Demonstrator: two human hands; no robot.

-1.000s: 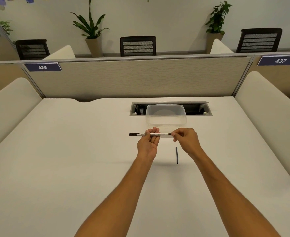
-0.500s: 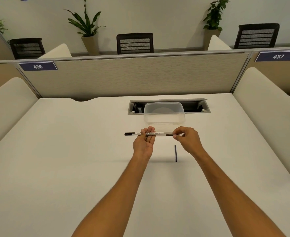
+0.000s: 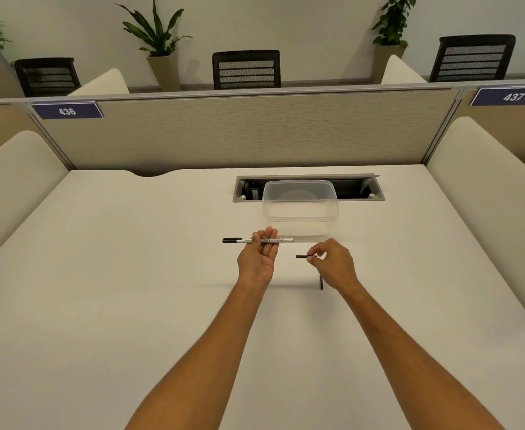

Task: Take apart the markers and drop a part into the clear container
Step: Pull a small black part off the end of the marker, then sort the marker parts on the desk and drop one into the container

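Observation:
My left hand (image 3: pixel 258 259) grips a white whiteboard marker (image 3: pixel 281 240), held level above the desk, its black cap (image 3: pixel 232 240) pointing left. The marker's right end is bare. My right hand (image 3: pixel 335 264) pinches a thin black piece (image 3: pixel 304 256) pulled out of that end, a little below and to the right of the marker. The clear container (image 3: pixel 300 205) stands just beyond both hands, with nothing visible inside. A dark marker part (image 3: pixel 321 284) lies on the desk, mostly hidden under my right wrist.
The white desk (image 3: pixel 131 274) has a cable slot (image 3: pixel 360 189) behind the container. A beige partition (image 3: pixel 245 131) closes the far side, and padded cream dividers (image 3: pixel 484 187) flank the left and right.
My right hand has pulled the black piece out of the marker's right end and moved down and right with it. My left hand still holds the marker body.

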